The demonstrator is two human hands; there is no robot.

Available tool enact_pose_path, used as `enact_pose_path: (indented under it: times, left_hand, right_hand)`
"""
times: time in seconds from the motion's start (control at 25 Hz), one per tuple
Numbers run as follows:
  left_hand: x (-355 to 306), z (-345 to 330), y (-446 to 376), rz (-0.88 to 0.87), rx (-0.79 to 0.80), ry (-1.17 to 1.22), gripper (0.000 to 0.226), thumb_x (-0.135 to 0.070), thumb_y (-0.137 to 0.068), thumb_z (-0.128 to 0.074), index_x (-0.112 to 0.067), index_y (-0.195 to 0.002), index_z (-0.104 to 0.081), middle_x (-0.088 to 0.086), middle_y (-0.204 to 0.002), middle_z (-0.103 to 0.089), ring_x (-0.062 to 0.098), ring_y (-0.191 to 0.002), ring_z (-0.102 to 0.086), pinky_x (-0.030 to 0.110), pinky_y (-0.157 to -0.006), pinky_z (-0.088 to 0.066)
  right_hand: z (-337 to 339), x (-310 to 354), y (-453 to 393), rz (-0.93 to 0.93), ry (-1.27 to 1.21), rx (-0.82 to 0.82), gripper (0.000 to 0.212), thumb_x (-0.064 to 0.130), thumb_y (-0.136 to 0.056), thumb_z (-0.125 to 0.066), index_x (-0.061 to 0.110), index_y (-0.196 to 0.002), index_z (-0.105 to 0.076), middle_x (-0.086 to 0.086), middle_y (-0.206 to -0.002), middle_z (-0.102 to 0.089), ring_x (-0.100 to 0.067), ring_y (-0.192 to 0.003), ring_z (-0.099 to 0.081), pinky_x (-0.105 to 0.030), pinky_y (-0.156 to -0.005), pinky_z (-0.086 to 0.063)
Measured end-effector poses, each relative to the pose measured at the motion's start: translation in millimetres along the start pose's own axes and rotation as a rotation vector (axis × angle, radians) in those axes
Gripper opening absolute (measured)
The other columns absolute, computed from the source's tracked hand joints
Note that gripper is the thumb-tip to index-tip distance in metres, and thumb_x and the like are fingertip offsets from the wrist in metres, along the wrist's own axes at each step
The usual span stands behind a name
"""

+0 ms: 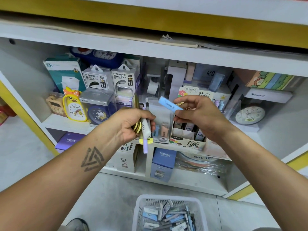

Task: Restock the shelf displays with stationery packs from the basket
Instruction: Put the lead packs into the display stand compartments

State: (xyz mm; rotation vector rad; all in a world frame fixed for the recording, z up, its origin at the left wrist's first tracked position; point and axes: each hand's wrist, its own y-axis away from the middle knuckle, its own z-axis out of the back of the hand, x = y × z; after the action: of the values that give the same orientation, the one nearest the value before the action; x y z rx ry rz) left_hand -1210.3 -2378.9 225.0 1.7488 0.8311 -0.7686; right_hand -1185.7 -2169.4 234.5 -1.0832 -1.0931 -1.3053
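My left hand [133, 122] grips a bundle of stationery packs [145, 129]: white, yellow and lilac pens and slim cases, held upright in front of the middle shelf. My right hand [200, 114] pinches a slim light-blue pack [168, 104] between thumb and fingers, tilted, just above a cardboard lead-refill display box [190, 140] on the shelf. A clear display case [162, 130] with a 2B label stands between my hands. The white plastic basket [170, 212] sits on the floor below, holding several blue, white and grey packs and pens.
The white shelf unit [116, 45] holds power bank boxes [110, 79], a yellow duck clock [74, 105], a blue clock in a clear box [98, 112], a round clock [250, 115] at right and purple boxes [164, 162] below. A shoe [77, 224] shows at bottom left.
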Motion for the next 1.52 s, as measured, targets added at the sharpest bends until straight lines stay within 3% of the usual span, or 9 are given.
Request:
enact_pose_path:
  times: [0.08,0.2,0.32,0.56,0.76,1.0,1.28,1.44,1.52]
  left_hand:
    - [-2.7,5.0,0.3,0.002,-0.014,0.001,0.011,0.010,-0.086,-0.062,0.004,-0.095,-0.063,0.016,-0.070,-0.063,0.020,-0.049,-0.064,0.029,-0.049,-0.058]
    - [-6.4,14.1,1.9,0.003,-0.037,0.003,0.007,0.011,-0.085,-0.062,0.003,-0.086,-0.062,0.014,-0.062,-0.065,0.019,-0.046,-0.064,0.029,-0.048,-0.057]
    - [-8.2,21.7,2.9,0.004,-0.053,-0.022,0.008,0.009,-0.086,-0.062,0.002,-0.082,-0.061,0.012,-0.056,-0.065,0.018,-0.045,-0.064,0.029,-0.050,-0.059]
    - [-8.6,28.4,8.9,0.017,-0.049,-0.049,0.006,0.009,-0.087,-0.060,0.004,-0.087,-0.062,0.013,-0.063,-0.063,0.019,-0.052,-0.063,0.029,-0.052,-0.059]
    - [-8.5,29.9,11.3,0.026,-0.046,-0.051,0.008,0.010,-0.087,-0.060,0.003,-0.089,-0.061,0.014,-0.068,-0.061,0.020,-0.057,-0.061,0.030,-0.054,-0.060]
    - [-7.4,30.8,11.3,0.031,-0.057,-0.076,0.009,0.010,-0.088,-0.060,0.003,-0.083,-0.061,0.014,-0.066,-0.061,0.020,-0.056,-0.061,0.030,-0.053,-0.060]
    - [-5.9,31.4,10.3,0.024,-0.063,-0.054,0.010,0.012,-0.085,-0.062,0.002,-0.084,-0.060,0.015,-0.065,-0.061,0.021,-0.052,-0.063,0.032,-0.052,-0.060]
    - [-5.0,25.6,10.6,0.011,-0.040,-0.047,0.008,0.012,-0.087,-0.060,0.004,-0.084,-0.060,0.016,-0.062,-0.062,0.020,-0.049,-0.063,0.032,-0.053,-0.061]
    - [-5.5,19.9,10.9,0.002,-0.015,-0.030,0.010,0.012,-0.088,-0.058,0.005,-0.082,-0.059,0.016,-0.061,-0.062,0.021,-0.049,-0.064,0.033,-0.054,-0.060]
  right_hand:
    - [-1.2,0.2,-2.7,0.060,0.051,-0.039,0.019,-0.008,-0.085,-0.071,-0.002,-0.103,-0.067,-0.034,-0.107,-0.063,-0.030,-0.073,-0.074,-0.031,-0.071,-0.062]
    - [-8.5,-1.9,-8.5,0.145,0.142,-0.075,0.011,-0.004,-0.087,-0.071,-0.001,-0.097,-0.071,-0.028,-0.101,-0.068,-0.026,-0.072,-0.075,-0.023,-0.067,-0.059]
    - [-15.3,-6.7,-15.7,0.189,0.246,-0.100,0.012,-0.001,-0.090,-0.069,0.005,-0.100,-0.074,-0.019,-0.094,-0.072,-0.022,-0.071,-0.075,-0.024,-0.069,-0.061]
    - [-29.8,-20.9,-18.0,0.430,0.858,-0.061,0.010,0.008,-0.089,-0.071,0.014,-0.097,-0.070,0.010,-0.079,-0.064,-0.010,-0.075,-0.061,-0.025,-0.078,-0.053]
    - [-36.9,-24.6,-20.9,0.436,0.887,0.008,0.011,0.006,-0.089,-0.071,0.013,-0.098,-0.073,0.003,-0.087,-0.069,-0.008,-0.079,-0.062,-0.006,-0.070,-0.043]
    - [-45.0,-23.8,-24.1,0.426,0.865,0.070,0.010,0.007,-0.089,-0.071,0.013,-0.096,-0.075,0.004,-0.085,-0.069,-0.008,-0.079,-0.065,-0.014,-0.072,-0.050]
    - [-47.3,-21.8,-25.9,0.476,0.973,0.115,0.011,0.005,-0.090,-0.067,0.009,-0.095,-0.077,-0.004,-0.093,-0.074,-0.019,-0.086,-0.066,-0.038,-0.081,-0.056]
    - [-48.0,-20.8,-25.0,0.394,1.103,0.220,0.025,0.010,-0.096,-0.060,0.016,-0.115,-0.074,0.005,-0.112,-0.068,-0.016,-0.103,-0.061,-0.032,-0.092,-0.051]
    - [-47.1,-17.0,-22.4,0.346,0.954,0.161,0.024,0.014,-0.096,-0.062,0.020,-0.117,-0.073,0.008,-0.110,-0.067,-0.011,-0.096,-0.062,-0.025,-0.085,-0.051]
